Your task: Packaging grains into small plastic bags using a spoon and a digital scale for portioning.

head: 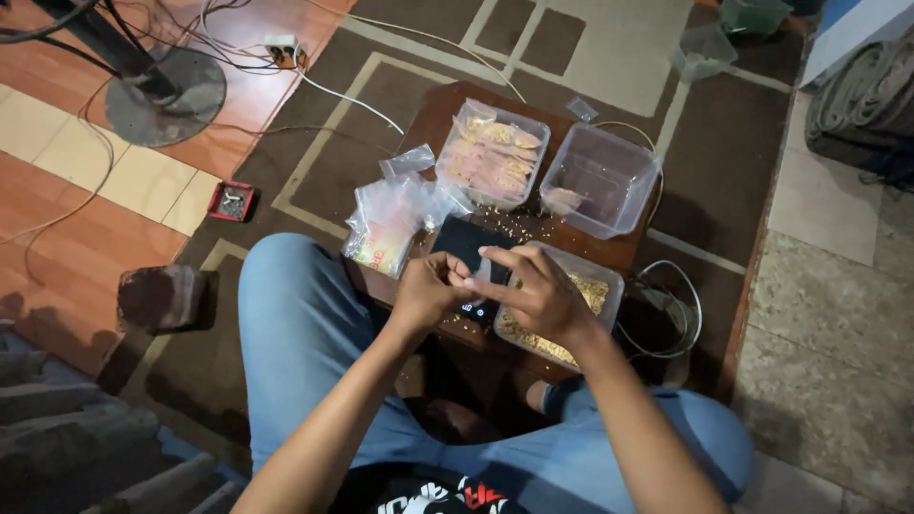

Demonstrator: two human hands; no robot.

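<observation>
Our left hand [428, 286] and right hand [538, 290] pinch a small clear bag [481, 274] together, fingers curled, above the black scale [466, 249] at the low table's [438, 119] near edge

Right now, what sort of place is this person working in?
Probably a home floor: a low wooden table stands on a brown patterned carpet, with a fan base and cables beside it.

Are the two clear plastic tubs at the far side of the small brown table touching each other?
Apart. The head view shows a strip of brown table between the tub of filled packets and the nearly empty tub.
</observation>
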